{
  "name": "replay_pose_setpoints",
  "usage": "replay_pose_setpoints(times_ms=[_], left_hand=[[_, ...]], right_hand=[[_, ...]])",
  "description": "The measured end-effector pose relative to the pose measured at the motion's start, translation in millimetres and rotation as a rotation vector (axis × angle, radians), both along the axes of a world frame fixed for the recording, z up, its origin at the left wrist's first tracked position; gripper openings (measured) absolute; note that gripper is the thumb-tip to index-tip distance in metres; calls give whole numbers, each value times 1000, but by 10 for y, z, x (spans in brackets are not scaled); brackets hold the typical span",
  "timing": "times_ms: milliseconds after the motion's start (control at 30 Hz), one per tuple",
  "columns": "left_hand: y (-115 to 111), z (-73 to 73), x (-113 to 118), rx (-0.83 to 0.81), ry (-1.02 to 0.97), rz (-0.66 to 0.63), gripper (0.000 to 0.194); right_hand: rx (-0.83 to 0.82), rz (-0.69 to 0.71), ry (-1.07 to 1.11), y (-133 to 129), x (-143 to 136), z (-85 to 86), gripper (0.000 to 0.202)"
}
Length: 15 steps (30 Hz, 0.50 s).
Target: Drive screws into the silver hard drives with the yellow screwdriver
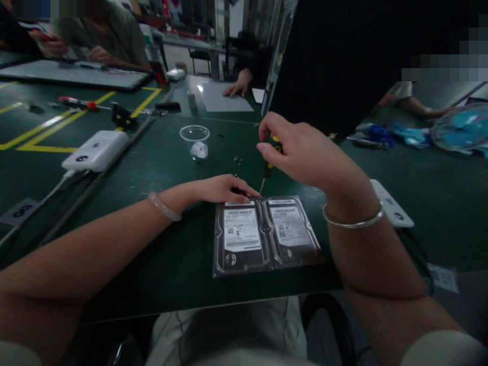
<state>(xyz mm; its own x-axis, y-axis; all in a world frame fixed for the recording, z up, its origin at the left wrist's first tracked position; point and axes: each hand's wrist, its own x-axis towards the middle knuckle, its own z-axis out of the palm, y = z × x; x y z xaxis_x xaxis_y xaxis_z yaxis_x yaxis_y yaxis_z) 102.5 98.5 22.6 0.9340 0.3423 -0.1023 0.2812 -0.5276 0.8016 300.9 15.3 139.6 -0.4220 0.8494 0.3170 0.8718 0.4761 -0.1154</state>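
Observation:
Two hard drives lie side by side on the green table: a left hard drive [241, 234] and a right hard drive [292, 231]. My right hand [292, 145] grips a screwdriver [269, 166] with a black and yellow handle, held nearly upright. Its tip points down at the far edge of the drives, near where they meet. My left hand [232, 189] rests on the far edge of the left drive, fingers stretched toward the screwdriver tip. Several small screws [238, 160] lie on the table beyond my left hand.
A clear plastic cup [194, 142] with something white inside stands behind the drives. White power strips [95, 151] sit left and right. A red screwdriver [80, 103] lies further left. A large black panel [335, 61] rises at the back right. Co-workers' hands [240, 84] appear across the table.

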Motion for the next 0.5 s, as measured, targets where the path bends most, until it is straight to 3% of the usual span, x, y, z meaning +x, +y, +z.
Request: replay_pose_setpoints(times_ms=[333,500], left_hand=[[28,-23,-12,26,4,-4,41],[8,-22,-13,26,-6,-23,43]], right_hand=[[-182,209,22,-54,245,171,24],[-222,234,74,-73,112,212,19]])
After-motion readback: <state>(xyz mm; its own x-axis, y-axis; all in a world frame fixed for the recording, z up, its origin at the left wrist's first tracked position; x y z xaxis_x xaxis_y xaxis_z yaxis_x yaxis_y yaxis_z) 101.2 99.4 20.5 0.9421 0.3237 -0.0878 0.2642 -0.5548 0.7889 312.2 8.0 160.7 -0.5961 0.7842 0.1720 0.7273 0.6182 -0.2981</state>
